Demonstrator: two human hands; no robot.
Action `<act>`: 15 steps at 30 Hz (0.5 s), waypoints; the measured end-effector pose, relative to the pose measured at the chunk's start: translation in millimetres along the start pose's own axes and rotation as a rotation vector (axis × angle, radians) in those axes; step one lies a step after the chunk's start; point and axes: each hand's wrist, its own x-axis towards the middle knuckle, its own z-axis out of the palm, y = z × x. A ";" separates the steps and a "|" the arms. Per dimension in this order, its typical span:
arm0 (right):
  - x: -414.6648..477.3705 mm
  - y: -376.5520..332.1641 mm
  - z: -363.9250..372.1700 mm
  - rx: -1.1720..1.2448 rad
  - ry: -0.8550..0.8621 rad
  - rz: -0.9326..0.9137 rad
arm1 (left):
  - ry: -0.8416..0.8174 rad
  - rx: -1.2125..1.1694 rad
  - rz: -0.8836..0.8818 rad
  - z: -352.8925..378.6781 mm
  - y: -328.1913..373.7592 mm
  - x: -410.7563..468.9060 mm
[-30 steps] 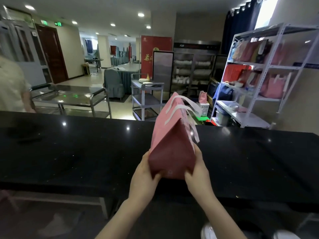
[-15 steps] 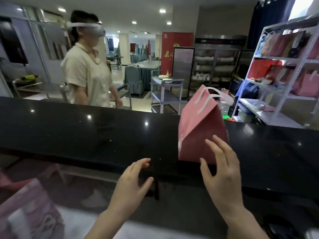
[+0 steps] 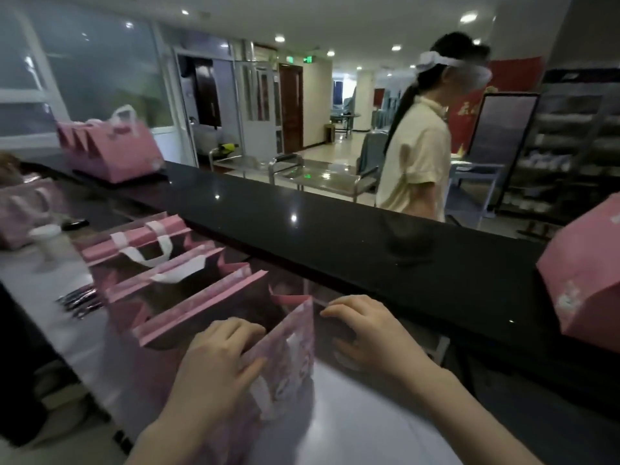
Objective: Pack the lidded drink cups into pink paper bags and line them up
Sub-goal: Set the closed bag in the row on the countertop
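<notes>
You are partway through. Several closed pink bags [image 3: 110,152] stand clustered at the far left of the black upper surface [image 3: 335,236]. Another closed bag [image 3: 583,280] stands at its right end, well apart from them (whether cups are inside, I cannot see). What is left, as I judge it, is a row of open bags [image 3: 161,263] on the pale lower surface [image 3: 352,414] and a blurred white lidded cup [image 3: 50,241] near them, unpacked.

Your left hand [image 3: 214,364] pinches the rim of the nearest bag [image 3: 288,357], fingers [image 3: 235,330] over the top and thumb on the front panel. Your right hand [image 3: 372,330] is curled by that bag's far corner, and I cannot tell whether it grips anything.

The bags are matte folded paper with gusseted sides, flat white handles and a pale print. The upper surface is glossy and speckled.
</notes>
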 end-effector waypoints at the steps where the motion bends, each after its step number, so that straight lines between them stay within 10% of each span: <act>1: 12.9 -7.1 11.2 -0.020 -0.031 -0.028 | -0.014 0.012 -0.008 -3.9 -10.9 -4.1; 15: 81.8 -41.2 60.9 -0.314 -0.339 -0.148 | -0.075 -0.057 0.182 -9.7 -75.1 -26.8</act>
